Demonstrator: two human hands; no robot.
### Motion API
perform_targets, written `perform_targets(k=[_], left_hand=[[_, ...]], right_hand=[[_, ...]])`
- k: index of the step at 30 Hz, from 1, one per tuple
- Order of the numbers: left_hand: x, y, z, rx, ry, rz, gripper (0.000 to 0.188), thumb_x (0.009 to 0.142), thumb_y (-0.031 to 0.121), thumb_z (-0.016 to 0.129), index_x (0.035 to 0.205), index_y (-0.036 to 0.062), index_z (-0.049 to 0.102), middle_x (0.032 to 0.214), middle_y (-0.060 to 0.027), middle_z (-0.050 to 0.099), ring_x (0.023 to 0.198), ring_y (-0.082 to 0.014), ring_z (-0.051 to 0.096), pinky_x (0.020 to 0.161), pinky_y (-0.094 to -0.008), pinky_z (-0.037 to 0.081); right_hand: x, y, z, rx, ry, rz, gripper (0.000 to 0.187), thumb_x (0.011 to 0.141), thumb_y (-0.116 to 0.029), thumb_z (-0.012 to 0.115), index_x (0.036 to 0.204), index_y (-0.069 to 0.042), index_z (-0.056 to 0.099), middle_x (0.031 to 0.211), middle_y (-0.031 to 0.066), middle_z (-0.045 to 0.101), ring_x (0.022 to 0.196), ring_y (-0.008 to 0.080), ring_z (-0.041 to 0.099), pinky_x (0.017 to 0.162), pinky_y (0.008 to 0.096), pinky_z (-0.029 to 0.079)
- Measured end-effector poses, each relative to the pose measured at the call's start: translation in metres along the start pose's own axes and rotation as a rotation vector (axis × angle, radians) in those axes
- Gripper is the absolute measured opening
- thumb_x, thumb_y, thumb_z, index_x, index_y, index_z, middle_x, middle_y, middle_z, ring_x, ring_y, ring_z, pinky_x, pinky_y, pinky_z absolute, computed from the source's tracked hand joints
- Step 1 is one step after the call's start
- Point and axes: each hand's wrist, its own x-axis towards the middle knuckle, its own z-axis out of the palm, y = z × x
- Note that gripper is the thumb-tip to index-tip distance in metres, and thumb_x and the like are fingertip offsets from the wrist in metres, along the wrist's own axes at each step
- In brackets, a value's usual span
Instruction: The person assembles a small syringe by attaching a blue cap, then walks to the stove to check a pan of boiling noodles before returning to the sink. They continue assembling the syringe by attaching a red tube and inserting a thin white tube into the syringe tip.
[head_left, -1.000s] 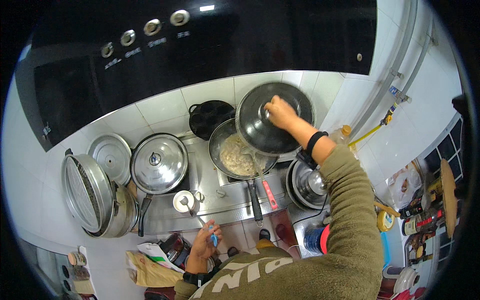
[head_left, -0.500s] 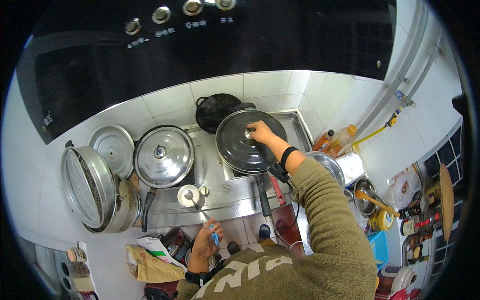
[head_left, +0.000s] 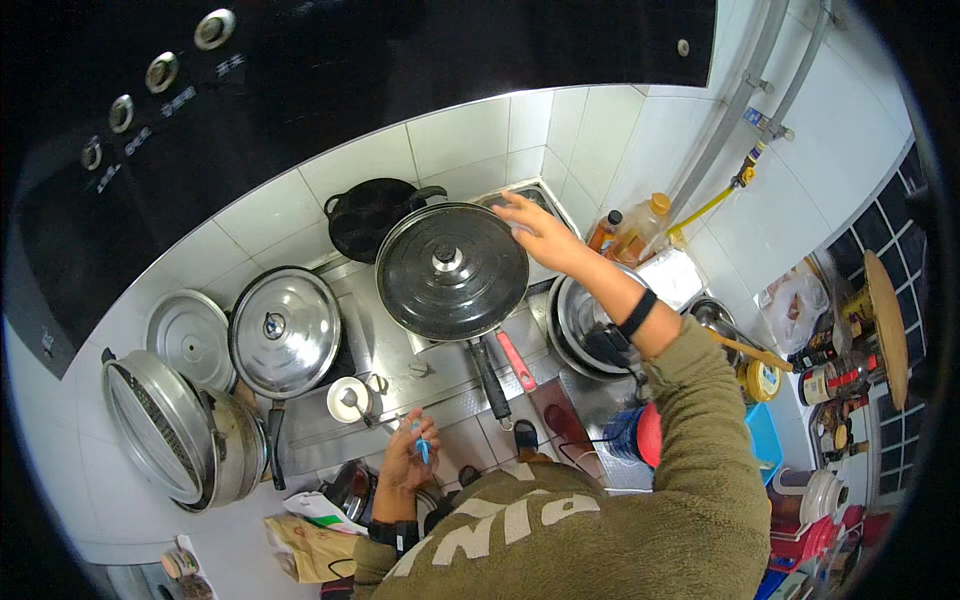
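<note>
My right hand (head_left: 542, 236) is off the lid, its fingers stretched out beside the lid's right rim and nothing in them. The dark glass lid (head_left: 430, 295) with a metal knob covers a pan on the stove; a black handle (head_left: 489, 382) and a red handle (head_left: 516, 362) point toward me. Lower down, my left hand (head_left: 403, 462) is closed around a small blue plastic thing (head_left: 424, 449) whose kind I cannot make out. Just beyond that hand is a small white bowl (head_left: 337, 409) with a metal spoon (head_left: 352, 400) in it.
A lidded steel pan (head_left: 290, 345) stands left, with stacked steamer pots (head_left: 235, 450) beyond it. A black wok (head_left: 365, 215) sits against the tiles. At right are metal basins (head_left: 588, 312), bottles (head_left: 640, 230) and a wooden-handled utensil (head_left: 750, 350).
My right hand has let go of the lid's knob and moved right, fingers opening. The view has turned and shifted. My left hand still holds the blue thing near the bowl.
</note>
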Motion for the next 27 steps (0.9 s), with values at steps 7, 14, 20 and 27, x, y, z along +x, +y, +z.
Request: perform_targets(k=[7, 14, 20, 27], left_hand=[[0.008, -0.003, 0.007, 0.003, 0.015, 0.007, 0.04, 0.082, -0.002, 0.06, 0.117, 0.0061, 0.043, 0.09, -0.0059, 0.045, 0.078, -0.0154, 0.049, 0.071, -0.0286, 0.048], [0.0, -0.005, 0.005, -0.009, -0.035, 0.031, 0.039, 0.082, -0.002, 0.06, 0.116, 0.0064, 0.044, 0.089, -0.0055, 0.045, 0.077, -0.0153, 0.049, 0.069, -0.0269, 0.047], [-0.008, -0.005, 0.002, -0.036, -0.015, 0.029, 0.04, 0.081, -0.002, 0.061, 0.117, 0.0064, 0.044, 0.09, -0.006, 0.045, 0.077, -0.0151, 0.048, 0.069, -0.0273, 0.046], [-0.01, -0.004, -0.003, -0.029, 0.01, 0.053, 0.041, 0.083, -0.001, 0.059, 0.12, 0.0051, 0.041, 0.09, -0.0068, 0.044, 0.078, -0.0167, 0.049, 0.07, -0.0293, 0.047]], right_hand=[[-0.068, -0.055, 0.07, -0.715, -0.441, -0.212, 0.063, 0.089, -0.043, 0.048, 0.133, 0.002, 0.043, 0.144, 0.0232, 0.03, 0.135, 0.0313, 0.029, 0.11, 0.0476, 0.022], [-0.017, -0.016, 0.145, -1.02, -0.321, -0.03, 0.073, 0.091, -0.049, 0.04, 0.138, 0.006, 0.031, 0.148, 0.0226, 0.024, 0.138, 0.0315, 0.022, 0.112, 0.044, 0.015], [-0.006, 0.0, 0.16, -1.105, -0.357, 0.074, 0.071, 0.094, -0.046, 0.033, 0.142, 0.005, 0.024, 0.151, 0.0206, 0.015, 0.14, 0.0311, 0.017, 0.112, 0.0451, 0.013], [-0.004, -0.034, 0.127, -0.701, -0.055, -0.165, 0.055, 0.084, -0.027, 0.055, 0.129, 0.002, 0.044, 0.138, 0.0237, 0.038, 0.127, 0.0337, 0.04, 0.106, 0.0467, 0.029]])
